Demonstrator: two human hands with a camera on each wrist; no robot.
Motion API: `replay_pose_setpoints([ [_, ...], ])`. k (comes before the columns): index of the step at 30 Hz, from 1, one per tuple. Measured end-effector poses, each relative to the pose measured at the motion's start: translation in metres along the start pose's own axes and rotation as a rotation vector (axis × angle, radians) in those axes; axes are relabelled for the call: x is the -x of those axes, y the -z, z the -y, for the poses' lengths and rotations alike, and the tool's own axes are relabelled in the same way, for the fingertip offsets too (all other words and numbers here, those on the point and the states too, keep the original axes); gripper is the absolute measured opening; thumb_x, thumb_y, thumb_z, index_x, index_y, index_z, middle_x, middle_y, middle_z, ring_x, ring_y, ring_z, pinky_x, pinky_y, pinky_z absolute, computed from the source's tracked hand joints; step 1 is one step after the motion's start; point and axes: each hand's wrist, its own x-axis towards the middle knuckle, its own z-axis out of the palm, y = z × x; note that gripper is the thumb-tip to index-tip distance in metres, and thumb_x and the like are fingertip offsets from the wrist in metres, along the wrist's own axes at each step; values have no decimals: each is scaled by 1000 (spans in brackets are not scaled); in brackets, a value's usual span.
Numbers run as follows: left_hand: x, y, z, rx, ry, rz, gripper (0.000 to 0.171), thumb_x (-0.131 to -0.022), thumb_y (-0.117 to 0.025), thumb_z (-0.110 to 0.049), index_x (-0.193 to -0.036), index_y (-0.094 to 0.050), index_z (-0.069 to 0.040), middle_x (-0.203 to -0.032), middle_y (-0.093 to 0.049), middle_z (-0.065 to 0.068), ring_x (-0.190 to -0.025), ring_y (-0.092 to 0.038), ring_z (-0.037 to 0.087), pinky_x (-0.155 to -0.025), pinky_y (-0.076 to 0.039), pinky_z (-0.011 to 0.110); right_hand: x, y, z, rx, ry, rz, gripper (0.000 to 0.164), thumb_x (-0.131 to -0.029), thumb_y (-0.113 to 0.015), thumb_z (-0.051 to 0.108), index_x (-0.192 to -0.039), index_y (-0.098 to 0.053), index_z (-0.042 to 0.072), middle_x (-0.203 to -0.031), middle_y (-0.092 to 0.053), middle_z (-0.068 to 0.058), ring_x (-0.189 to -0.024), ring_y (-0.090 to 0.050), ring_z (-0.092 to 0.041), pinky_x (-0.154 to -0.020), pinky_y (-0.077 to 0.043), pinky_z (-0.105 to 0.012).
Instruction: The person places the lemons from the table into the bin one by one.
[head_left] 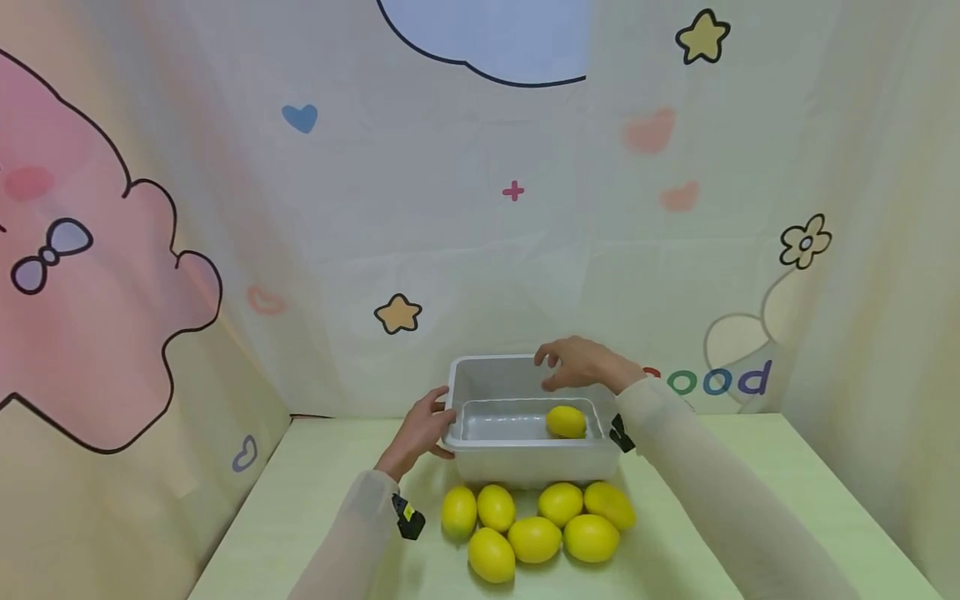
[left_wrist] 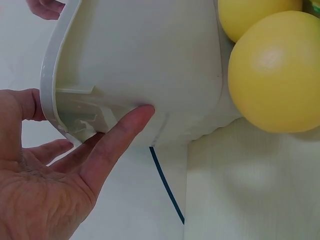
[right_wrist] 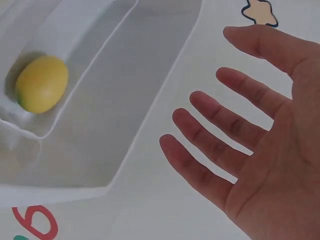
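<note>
A grey plastic bin (head_left: pixel 536 463) stands on the table with one yellow lemon (head_left: pixel 566 422) lying inside, toward its right end. My left hand (head_left: pixel 418 430) grips the bin's left end; in the left wrist view its thumb is at the rim and a finger (left_wrist: pixel 120 137) presses the outer wall. Over the back right of the bin hovers my right hand (head_left: pixel 581 364), holding nothing. In the right wrist view its fingers (right_wrist: pixel 215 145) are spread and apart from the bin wall. Several more lemons (head_left: pixel 534 539) lie grouped on the table along the bin's front.
The pale green table (head_left: pixel 300 517) reaches back to a printed cloth (head_left: pixel 450 250) hanging close behind the bin. Cloth also hangs at the left and right sides. The loose lemons sit close together, near the bin's front wall.
</note>
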Motion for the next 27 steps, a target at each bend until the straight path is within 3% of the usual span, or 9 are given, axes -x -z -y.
replay_pose_setpoints([
  [8,0,0,1,-3,-2,2,64,-95,-53,-21,-154,-29,-14,-149,-42,25,-118,-59,46,-60,-61,47,19,-3,12,54,18,-114,45,-89,-66,35,-130,-60,19,-126,-64,-9,-111,-59,-28,-96,-51,-49],
  [15,1,-1,3,6,7,8,65,-95,-53,-21,-154,-29,-15,-149,-43,25,-119,-58,45,-61,-61,46,38,-11,18,81,87,-238,42,-88,-66,33,-127,-62,16,-120,-65,-8,-108,-60,-28,-91,-53,-48],
  [27,3,-1,1,4,-2,1,64,-95,-54,-23,-154,-30,-15,-147,-46,23,-119,-58,46,-61,-61,46,66,-33,28,55,137,-348,43,-87,-68,33,-127,-62,18,-128,-63,-5,-110,-60,-27,-92,-53,-45],
])
